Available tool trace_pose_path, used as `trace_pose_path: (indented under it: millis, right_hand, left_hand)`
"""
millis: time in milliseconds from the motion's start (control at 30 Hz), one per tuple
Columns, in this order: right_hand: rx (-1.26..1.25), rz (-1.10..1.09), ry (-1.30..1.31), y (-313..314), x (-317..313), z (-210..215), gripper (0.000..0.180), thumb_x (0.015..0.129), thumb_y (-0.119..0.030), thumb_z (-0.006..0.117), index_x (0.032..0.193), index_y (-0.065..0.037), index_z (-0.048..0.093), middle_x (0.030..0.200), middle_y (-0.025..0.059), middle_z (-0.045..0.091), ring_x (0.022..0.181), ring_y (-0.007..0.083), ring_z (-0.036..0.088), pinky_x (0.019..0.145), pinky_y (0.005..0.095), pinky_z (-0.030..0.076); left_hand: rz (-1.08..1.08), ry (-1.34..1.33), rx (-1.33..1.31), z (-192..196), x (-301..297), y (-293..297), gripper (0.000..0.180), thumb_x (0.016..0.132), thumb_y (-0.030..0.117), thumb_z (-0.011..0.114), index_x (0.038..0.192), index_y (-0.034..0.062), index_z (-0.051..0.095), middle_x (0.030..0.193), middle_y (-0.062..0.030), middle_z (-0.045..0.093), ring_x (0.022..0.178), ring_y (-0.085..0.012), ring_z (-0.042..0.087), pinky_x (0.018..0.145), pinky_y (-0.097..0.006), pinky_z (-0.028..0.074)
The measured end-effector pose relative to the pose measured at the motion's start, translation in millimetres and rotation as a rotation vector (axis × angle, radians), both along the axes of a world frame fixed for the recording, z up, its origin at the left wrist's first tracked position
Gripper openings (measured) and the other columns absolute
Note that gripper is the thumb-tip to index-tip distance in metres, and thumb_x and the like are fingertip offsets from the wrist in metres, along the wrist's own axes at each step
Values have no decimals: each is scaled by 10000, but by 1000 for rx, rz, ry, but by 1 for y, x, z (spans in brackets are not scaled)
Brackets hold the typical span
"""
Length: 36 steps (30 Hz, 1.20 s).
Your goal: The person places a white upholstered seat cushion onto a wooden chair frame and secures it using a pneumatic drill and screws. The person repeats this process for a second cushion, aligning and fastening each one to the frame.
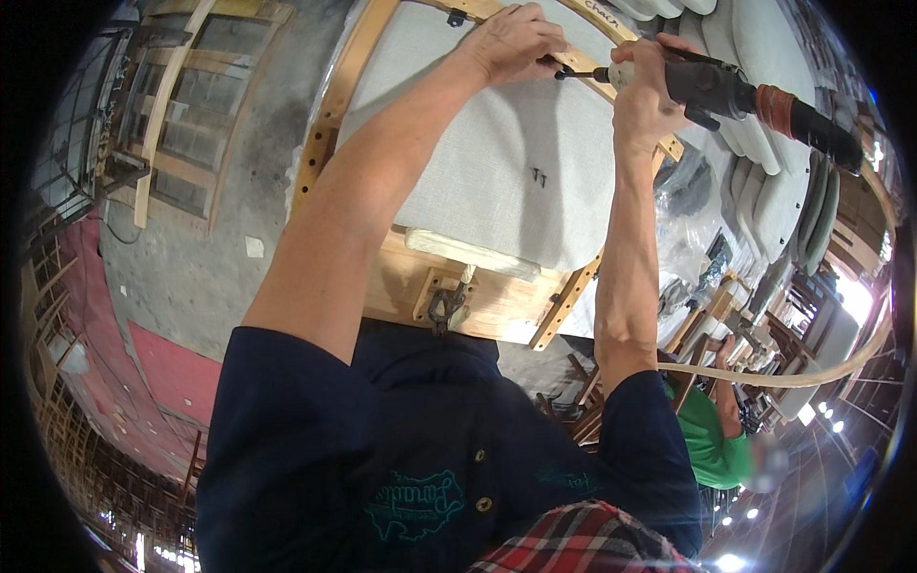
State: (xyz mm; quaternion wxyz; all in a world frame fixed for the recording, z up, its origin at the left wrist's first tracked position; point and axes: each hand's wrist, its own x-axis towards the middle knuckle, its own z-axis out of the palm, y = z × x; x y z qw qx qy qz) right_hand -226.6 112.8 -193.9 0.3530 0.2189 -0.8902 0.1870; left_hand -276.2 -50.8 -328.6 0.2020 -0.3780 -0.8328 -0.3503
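"Where's the power drill (707, 88)?"

"At the upper right, lying crosswise above the wooden frame (330, 105), its slim bit (585, 74) pointing left toward the other hand. The right hand (645, 95) has its fingers wrapped around the pale front end."

"And the left hand (514, 46)?"

"Reaching over the grey padded panel (449, 172), fingers bent and gathered by the tip of the bit. Something dark shows under them (too small and shaded to name), so I can't tell whether they pinch it or only rest there. Nor can I tell whether the bit touches it."

"How would that drill handle?"

"Rigid and fairly heavy, I'd judge, with the long black body behind the grip likely to drag the back end down. I'd keep the palm firm around the thick part near the front, clear of the bit."

"What about the panel?"

"The cover looks like cloth, soft on top and probably easy to snag or scratch. Better to steady things by the wood, which looks stiff. And mind the two little dark screws (539, 178) lying loose on the cloth; they'd be light, and could roll."
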Motion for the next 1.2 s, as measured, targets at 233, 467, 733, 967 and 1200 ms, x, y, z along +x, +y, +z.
trace_pose_path:
  millis: [233,467,733,967,1200]
  right_hand:
    - [-197,133,-70,3,-5,-8,209,815,26,536,738,-76,702,719,-27,690,961,136,599,971,303,431]
    - [-446,169,-160,-3,-7,-10,161,829,11,600,714,-56,691,712,-25,695,851,112,612,921,285,451]
    - [-715,105,-288,-17,-1,-4,158,825,-16,620,693,-62,694,704,-4,703,858,113,631,844,267,471]
    - [-470,200,-95,-5,-14,-16,178,841,-51,620,680,-71,695,732,7,712,892,120,638,857,277,481]
    - [-650,97,-251,-11,-3,-10,173,830,-42,623,673,-46,696,749,25,694,843,131,640,858,293,478]
  left_hand:
    - [3,-6,20,1,2,2,346,716,276,810,1020,180,675,944,1,653,932,-269,569,828,-428,485]
    - [-23,64,121,-1,-1,0,348,717,279,820,1022,192,675,910,-3,652,899,-278,573,810,-432,488]
    - [-4,-28,93,4,4,0,326,715,253,818,998,177,676,915,-3,652,899,-281,578,809,-430,493]
    - [-4,24,122,8,4,-1,283,704,225,809,935,154,662,903,-12,640,910,-270,573,826,-417,492]
    - [40,6,115,3,6,0,203,724,160,761,901,145,663,874,-14,619,911,-257,570,815,-401,495]
